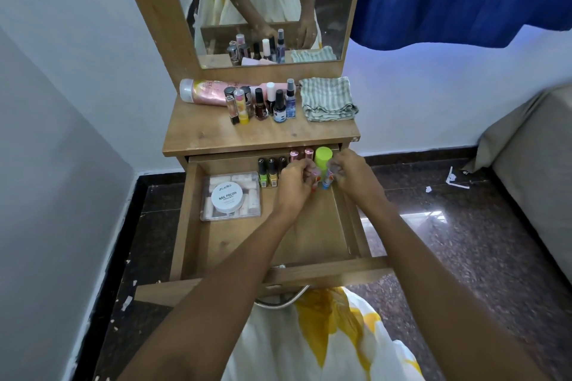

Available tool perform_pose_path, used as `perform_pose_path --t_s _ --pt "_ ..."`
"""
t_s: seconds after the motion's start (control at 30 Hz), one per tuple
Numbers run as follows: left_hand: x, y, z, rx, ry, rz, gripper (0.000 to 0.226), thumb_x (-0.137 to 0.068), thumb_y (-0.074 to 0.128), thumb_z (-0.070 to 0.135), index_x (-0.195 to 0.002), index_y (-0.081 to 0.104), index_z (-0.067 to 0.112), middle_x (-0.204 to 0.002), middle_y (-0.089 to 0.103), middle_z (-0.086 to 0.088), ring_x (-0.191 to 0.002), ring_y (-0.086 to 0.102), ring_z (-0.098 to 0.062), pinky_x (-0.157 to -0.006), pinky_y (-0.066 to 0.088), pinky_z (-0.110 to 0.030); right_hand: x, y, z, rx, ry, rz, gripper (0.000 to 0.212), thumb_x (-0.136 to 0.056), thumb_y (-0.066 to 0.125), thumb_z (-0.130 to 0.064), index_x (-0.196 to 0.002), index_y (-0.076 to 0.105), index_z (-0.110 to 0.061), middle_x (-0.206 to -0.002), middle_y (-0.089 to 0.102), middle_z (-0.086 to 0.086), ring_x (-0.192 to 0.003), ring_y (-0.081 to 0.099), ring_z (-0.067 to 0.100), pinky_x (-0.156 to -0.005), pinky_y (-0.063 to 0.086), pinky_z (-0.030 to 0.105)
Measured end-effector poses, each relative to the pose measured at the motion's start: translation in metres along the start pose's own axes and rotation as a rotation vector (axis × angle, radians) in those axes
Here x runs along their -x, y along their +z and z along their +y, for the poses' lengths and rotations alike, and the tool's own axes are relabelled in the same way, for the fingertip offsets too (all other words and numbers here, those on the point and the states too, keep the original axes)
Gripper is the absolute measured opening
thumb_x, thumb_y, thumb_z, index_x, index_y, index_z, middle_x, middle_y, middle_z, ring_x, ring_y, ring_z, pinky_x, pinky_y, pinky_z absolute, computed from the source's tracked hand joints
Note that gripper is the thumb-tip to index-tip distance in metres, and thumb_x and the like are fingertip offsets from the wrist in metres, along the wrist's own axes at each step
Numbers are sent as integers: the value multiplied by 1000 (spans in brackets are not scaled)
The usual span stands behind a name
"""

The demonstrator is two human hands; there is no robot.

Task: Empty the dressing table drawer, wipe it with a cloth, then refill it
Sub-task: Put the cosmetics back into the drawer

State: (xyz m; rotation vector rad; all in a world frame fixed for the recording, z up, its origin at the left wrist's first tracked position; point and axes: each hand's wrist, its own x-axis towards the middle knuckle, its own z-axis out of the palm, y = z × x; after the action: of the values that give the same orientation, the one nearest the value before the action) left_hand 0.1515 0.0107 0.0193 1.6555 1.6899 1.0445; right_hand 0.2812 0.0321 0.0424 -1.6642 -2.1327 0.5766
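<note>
Handling two small vials inside the open drawer [235,241].
Pinching a red vial [314,183] in the left hand [295,182], a blue vial [325,185] in the right hand [354,175], just before a green-capped bottle [323,155] and polish bottles [271,171] at the back; clear box [249,182] and remover tub [228,197] alongside. Probably mid-emptying, cloth [328,99] folded on the desk [263,134]; next, lifting both clear.

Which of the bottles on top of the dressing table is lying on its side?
The large pink bottle with the grey cap, furthest back. It lies flat, while the small bottles in front of it all stand upright.
</note>
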Motion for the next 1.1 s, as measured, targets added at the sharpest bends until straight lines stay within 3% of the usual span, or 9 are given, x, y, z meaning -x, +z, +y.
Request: perform_pose_path --t_s 0.07,0.17,0.23,0.3,0.37,0.43,0.5,0.67,1.1 --pt "-2 5 -2 26 -16 8 20 -77 55 -12 -88 64 3 -83 60 -4 -74 56 -14 -68 45 -11 -2 3 3 26 -5 7 26 -80 57 3 -105 63 2 -112 55 20 -102 55 33 -82 46 37" --pt "-6 12 -7 48 -33 17 20 -77 56 -10 -83 63 7 -82 65 -9 -78 62 -21 -76 54 -33 -5 5 6 56 -4 -1 27 -78 59 3 -105 64 1 -112 55 19 -102 55 32 -81 46 37" --pt "-8 16 -11 53 -51 8 19 -78 57 -9 -84 63 8 -84 66 -10 -80 63 -23 -79 54 -39 -6 6 8 62 -10 -3 25 -77 59 4 -101 65 1 -110 56 18 -100 55 31 -81 47 38" --pt "-9 19 -13 60 -64 -1 19 -78 58 -8 -85 63 9 -86 67 -11 -80 64 -22 -80 54 -38 -7 8 9 60 -23 2 21 -76 60 5 -96 66 1 -107 57 18 -97 55 30 -79 47 38" --pt "-9 21 -13 53 -64 -8 17 -79 59 -5 -88 64 8 -91 66 -12 -81 62 -18 -80 52 -28 -8 11 11 61 -27 15 17 -76 59 6 -91 65 2 -104 59 18 -96 55 30 -77 46 37" --pt "-8 22 -13 14 -50 -11 16 -82 60 -1 -95 65 6 -99 63 -11 -83 55 -13 -76 41 -13 -9 13 12 59 -26 31 14 -77 58 5 -89 64 4 -102 59 19 -96 54 31 -76 44 37" --pt "-7 23 -12 -13 -42 -8 18 -83 60 1 -100 64 5 -104 59 -10 -86 49 -9 -75 34 -8 -10 15 12 53 -33 36 14 -77 57 4 -90 64 3 -102 60 20 -97 53 32 -77 43 37" --pt "-8 25 -10 -24 -27 5 18 -83 60 0 -100 65 5 -104 59 -10 -90 55 -16 -81 44 -20 -11 15 12 33 -27 46 16 -79 58 1 -94 64 5 -105 58 21 -99 52 33 -79 44 40" --pt "-5 26 -8 -56 -20 -10 28 -81 54 -7 -105 59 7 -109 58 -9 -96 55 -18 -79 45 -22 -9 19 16 -13 -1 93 22 -75 63 3 -96 59 -2 -103 57 16 -95 53 29 -77 49 41"
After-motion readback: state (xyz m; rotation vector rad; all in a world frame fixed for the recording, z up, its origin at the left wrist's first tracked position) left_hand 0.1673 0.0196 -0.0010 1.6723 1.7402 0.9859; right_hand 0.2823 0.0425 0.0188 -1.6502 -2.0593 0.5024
